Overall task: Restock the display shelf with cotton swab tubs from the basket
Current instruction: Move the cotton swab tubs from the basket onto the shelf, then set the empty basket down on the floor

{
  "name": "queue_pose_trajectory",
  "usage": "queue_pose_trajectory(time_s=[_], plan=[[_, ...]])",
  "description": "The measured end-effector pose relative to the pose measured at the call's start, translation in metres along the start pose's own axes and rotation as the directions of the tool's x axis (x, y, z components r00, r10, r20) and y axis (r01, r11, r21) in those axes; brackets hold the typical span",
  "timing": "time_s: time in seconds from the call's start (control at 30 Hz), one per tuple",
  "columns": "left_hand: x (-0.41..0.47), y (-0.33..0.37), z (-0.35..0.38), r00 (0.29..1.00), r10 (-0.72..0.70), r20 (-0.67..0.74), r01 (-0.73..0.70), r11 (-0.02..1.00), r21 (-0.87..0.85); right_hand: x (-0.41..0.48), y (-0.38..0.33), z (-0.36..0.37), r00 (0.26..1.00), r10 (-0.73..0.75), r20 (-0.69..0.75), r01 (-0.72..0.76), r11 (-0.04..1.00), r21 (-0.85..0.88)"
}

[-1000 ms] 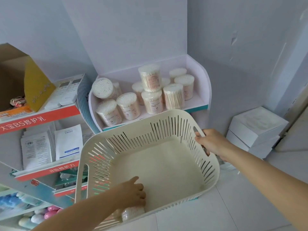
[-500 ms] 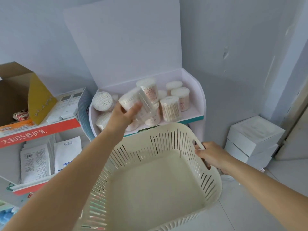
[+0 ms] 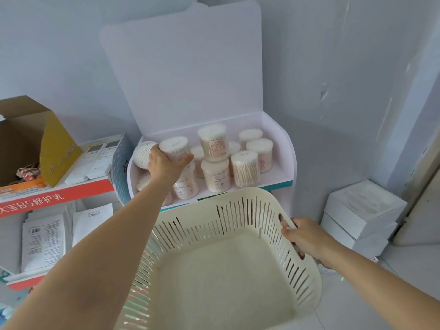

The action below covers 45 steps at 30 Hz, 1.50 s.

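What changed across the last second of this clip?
The left hand lifted a cotton swab tub out of the basket and carried it up to the left side of the display shelf, still gripping it. The right hand kept holding the basket handle.

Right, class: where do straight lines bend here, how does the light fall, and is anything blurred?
Head view: wide-angle stretch swells the left forearm toward the lower corner and tilts the wall edges at right; head view: light soft and even, no hard shadows, no glare on the basket; head view: the cotton swab tub in the left hand looks sharp, its fine print unreadable.
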State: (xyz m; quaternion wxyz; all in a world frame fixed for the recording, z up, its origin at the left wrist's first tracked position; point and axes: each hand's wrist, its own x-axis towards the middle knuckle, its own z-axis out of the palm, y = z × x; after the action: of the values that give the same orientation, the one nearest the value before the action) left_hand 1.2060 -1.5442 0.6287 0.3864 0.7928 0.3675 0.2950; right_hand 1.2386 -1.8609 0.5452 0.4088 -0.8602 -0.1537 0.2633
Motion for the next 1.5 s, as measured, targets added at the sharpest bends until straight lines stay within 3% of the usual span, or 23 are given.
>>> queue_pose_trajectory(time_s=[0.3,0.47,0.67,0.8,0.9,1.07,1.2,1.27,1.37,1.5], plan=[[-0.01,0.0,-0.002,0.998,0.025,-0.061,-0.024,0.999,0.024,0.009,0.005,0.008,1.0,-0.003,0.009,0.003,1.0,0.0],[-0.042,-0.031,-0.02,0.967,0.178,-0.179,-0.173,0.984,0.046,0.016,0.009,0.024,0.999,-0.005,0.044,0.007,0.999,-0.038],[-0.095,-0.092,-0.049,0.968,0.234,-0.091,-0.212,0.956,0.204,0.024,0.006,0.067,0.99,-0.034,0.139,0.054,0.989,-0.141],[-0.136,-0.139,-0.073,0.981,0.084,0.174,-0.138,0.934,0.33,0.026,0.002,0.112,0.976,-0.077,0.202,0.123,0.966,-0.227],[-0.175,-0.17,-0.095,0.928,-0.103,0.358,-0.022,0.944,0.329,0.025,-0.001,0.154,0.965,-0.098,0.243,0.163,0.951,-0.264],[-0.232,-0.227,-0.135,0.676,-0.451,0.584,0.16,0.862,0.48,0.021,-0.004,0.232,0.96,-0.094,0.265,0.18,0.93,-0.322],[-0.266,-0.272,-0.171,0.51,-0.568,0.646,0.223,0.812,0.539,0.006,-0.019,0.294,0.966,-0.06,0.25,0.157,0.908,-0.389],[-0.277,-0.299,-0.192,0.459,-0.606,0.649,0.213,0.785,0.582,-0.002,-0.023,0.328,0.969,-0.022,0.247,0.124,0.907,-0.403],[-0.283,-0.344,-0.228,0.47,-0.609,0.639,0.219,0.782,0.584,-0.014,-0.029,0.385,0.97,0.032,0.241,0.074,0.905,-0.419],[-0.29,-0.414,-0.267,0.559,-0.564,0.608,0.15,0.79,0.595,-0.025,-0.032,0.458,0.976,0.077,0.201,0.016,0.905,-0.426]])
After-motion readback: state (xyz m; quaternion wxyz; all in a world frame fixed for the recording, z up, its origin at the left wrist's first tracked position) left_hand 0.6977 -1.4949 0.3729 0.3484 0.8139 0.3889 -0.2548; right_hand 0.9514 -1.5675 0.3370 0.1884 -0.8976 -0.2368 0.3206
